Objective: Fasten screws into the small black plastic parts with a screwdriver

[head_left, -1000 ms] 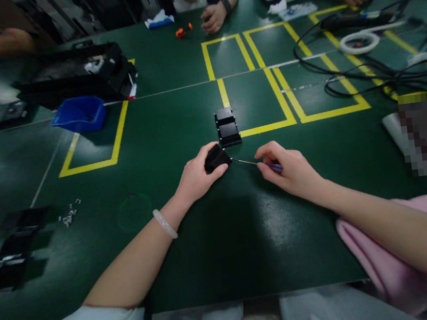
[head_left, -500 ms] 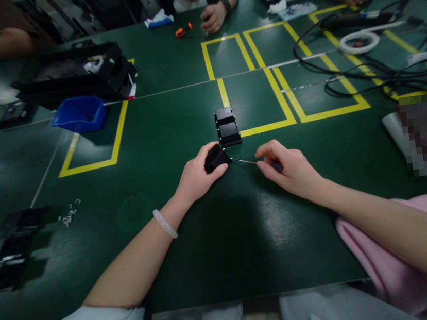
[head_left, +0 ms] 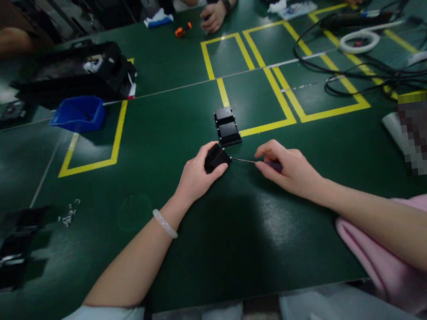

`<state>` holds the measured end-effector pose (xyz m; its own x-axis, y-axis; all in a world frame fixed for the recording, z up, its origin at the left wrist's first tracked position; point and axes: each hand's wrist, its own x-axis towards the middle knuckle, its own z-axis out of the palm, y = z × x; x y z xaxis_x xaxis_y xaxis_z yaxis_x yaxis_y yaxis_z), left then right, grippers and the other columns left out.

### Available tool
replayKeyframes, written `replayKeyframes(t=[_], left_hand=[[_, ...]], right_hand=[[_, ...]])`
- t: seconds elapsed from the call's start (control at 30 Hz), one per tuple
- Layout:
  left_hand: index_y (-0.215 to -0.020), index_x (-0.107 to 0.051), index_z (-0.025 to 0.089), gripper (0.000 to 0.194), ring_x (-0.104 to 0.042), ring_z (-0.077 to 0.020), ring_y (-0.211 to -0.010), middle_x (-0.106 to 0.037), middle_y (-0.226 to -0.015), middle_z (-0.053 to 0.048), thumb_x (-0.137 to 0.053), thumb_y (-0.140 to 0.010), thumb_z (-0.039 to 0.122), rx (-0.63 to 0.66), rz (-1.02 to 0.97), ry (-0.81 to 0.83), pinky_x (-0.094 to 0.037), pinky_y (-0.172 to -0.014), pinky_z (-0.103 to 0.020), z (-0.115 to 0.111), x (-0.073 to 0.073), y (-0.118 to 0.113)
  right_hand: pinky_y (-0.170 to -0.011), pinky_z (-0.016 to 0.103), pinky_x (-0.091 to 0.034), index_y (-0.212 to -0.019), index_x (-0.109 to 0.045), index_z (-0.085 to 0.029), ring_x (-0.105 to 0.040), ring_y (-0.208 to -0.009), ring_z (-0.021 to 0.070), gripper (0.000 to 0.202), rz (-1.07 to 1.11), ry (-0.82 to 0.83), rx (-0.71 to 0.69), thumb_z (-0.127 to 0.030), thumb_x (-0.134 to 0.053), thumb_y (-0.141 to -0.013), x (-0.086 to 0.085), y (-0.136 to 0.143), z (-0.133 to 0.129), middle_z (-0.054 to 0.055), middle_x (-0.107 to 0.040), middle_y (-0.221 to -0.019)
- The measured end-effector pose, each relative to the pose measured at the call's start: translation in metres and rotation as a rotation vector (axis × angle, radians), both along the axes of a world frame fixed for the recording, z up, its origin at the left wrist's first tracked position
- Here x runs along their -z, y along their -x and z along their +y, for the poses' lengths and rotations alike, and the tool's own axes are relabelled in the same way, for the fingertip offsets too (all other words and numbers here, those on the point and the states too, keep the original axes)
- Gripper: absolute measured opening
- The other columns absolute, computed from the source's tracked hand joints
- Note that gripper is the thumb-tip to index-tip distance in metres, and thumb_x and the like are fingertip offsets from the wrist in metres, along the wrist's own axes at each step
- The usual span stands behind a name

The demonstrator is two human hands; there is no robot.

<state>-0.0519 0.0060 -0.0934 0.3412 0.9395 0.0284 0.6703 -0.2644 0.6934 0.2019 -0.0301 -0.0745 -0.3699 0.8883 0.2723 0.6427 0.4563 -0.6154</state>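
My left hand (head_left: 197, 176) is closed round a small black block (head_left: 217, 158), pressing it against the green table. In my right hand (head_left: 288, 167) is a screwdriver (head_left: 243, 160), its thin shaft pointing left and its dark handle mostly hidden by my fingers. The shaft's tip meets the block's right corner, where a small bright screw shows. Just beyond my left hand lie two similar black blocks (head_left: 227, 129), one behind the other, with small screws along their sides.
Loose screws (head_left: 68, 214) and several black parts (head_left: 12, 247) lie at the left. A blue bin (head_left: 79, 114) stands by black trays (head_left: 74, 76). Black cables (head_left: 378, 77) coil at the right, a pink cloth (head_left: 380, 248) under my right forearm. Other people's hands (head_left: 213, 17) rest across the table.
My right hand and the screwdriver have shifted very slightly; the tip stays at the block's corner. My left hand has kept its place.
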Motion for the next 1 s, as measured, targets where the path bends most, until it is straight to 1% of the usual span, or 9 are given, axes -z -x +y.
replayKeyframes(t=[0.1, 0.27, 0.47, 0.6, 0.73, 0.9, 1.0], left_hand=[[-0.142, -0.048, 0.022, 0.062, -0.069, -0.0284, -0.106, -0.069, -0.121, -0.009, -0.063, -0.088, 0.048, -0.001, 0.002, -0.002, -0.054, -0.089, -0.039, 0.0, -0.0005, -0.0006], [-0.142, -0.048, 0.022, 0.062, -0.069, -0.0271, -0.104, -0.069, -0.12, -0.008, -0.063, -0.088, 0.048, 0.003, -0.011, -0.005, -0.054, -0.088, -0.038, 0.0001, 0.0002, -0.0003], [-0.143, -0.048, 0.023, 0.063, -0.069, -0.0272, -0.103, -0.069, -0.12, -0.008, -0.062, -0.088, 0.05, 0.001, -0.007, -0.003, -0.055, -0.087, -0.038, -0.0004, 0.0002, 0.0002], [-0.143, -0.047, 0.022, 0.063, -0.069, -0.0278, -0.105, -0.068, -0.123, -0.009, -0.062, -0.088, 0.049, 0.004, -0.002, 0.005, -0.054, -0.09, -0.039, -0.0005, -0.0015, -0.0002], [-0.143, -0.047, 0.023, 0.063, -0.068, -0.0284, -0.106, -0.068, -0.123, -0.009, -0.062, -0.088, 0.05, 0.005, -0.007, 0.002, -0.054, -0.091, -0.04, -0.0004, -0.0014, 0.0003], [-0.143, -0.047, 0.022, 0.064, -0.068, -0.0279, -0.105, -0.068, -0.123, -0.009, -0.062, -0.088, 0.051, 0.006, 0.003, -0.001, -0.054, -0.089, -0.038, -0.0003, -0.0004, 0.0006], [-0.143, -0.048, 0.023, 0.063, -0.068, -0.0279, -0.105, -0.068, -0.122, -0.008, -0.063, -0.088, 0.05, -0.001, 0.003, 0.0, -0.053, -0.09, -0.039, -0.0002, 0.0001, 0.0002]], right_hand=[[-0.059, 0.025, -0.041, -0.104, -0.052, -0.021, -0.056, -0.056, 0.0119, 0.012, 0.001, 0.002, 0.002, -0.025, -0.051, -0.093, 0.0002, -0.0002, -0.0005, -0.005, -0.056, -0.067], [-0.06, 0.025, -0.041, -0.105, -0.052, -0.021, -0.057, -0.06, 0.0124, 0.017, -0.011, -0.02, 0.001, -0.024, -0.055, -0.089, -0.0004, 0.0004, -0.0015, -0.004, -0.057, -0.071], [-0.059, 0.025, -0.04, -0.103, -0.053, -0.021, -0.054, -0.056, 0.0118, 0.011, -0.006, 0.014, 0.013, -0.026, -0.049, -0.094, -0.0013, 0.0001, -0.0005, -0.005, -0.055, -0.068], [-0.06, 0.025, -0.041, -0.105, -0.052, -0.021, -0.056, -0.059, 0.0123, 0.014, -0.012, -0.011, 0.004, -0.025, -0.052, -0.091, -0.0008, 0.0004, -0.0007, -0.004, -0.056, -0.07], [-0.061, 0.025, -0.041, -0.105, -0.051, -0.022, -0.056, -0.061, 0.0128, 0.017, -0.005, -0.019, 0.013, -0.024, -0.055, -0.089, -0.0007, 0.0009, -0.0009, -0.004, -0.058, -0.072], [-0.059, 0.025, -0.04, -0.104, -0.051, -0.022, -0.053, -0.055, 0.0119, 0.012, 0.01, 0.023, 0.02, -0.026, -0.053, -0.092, -0.0013, 0.0004, -0.0005, -0.005, -0.056, -0.066], [-0.059, 0.025, -0.04, -0.105, -0.052, -0.022, -0.054, -0.056, 0.012, 0.013, 0.003, 0.007, 0.017, -0.025, -0.053, -0.092, -0.0002, 0.0001, -0.0003, -0.005, -0.056, -0.067]])
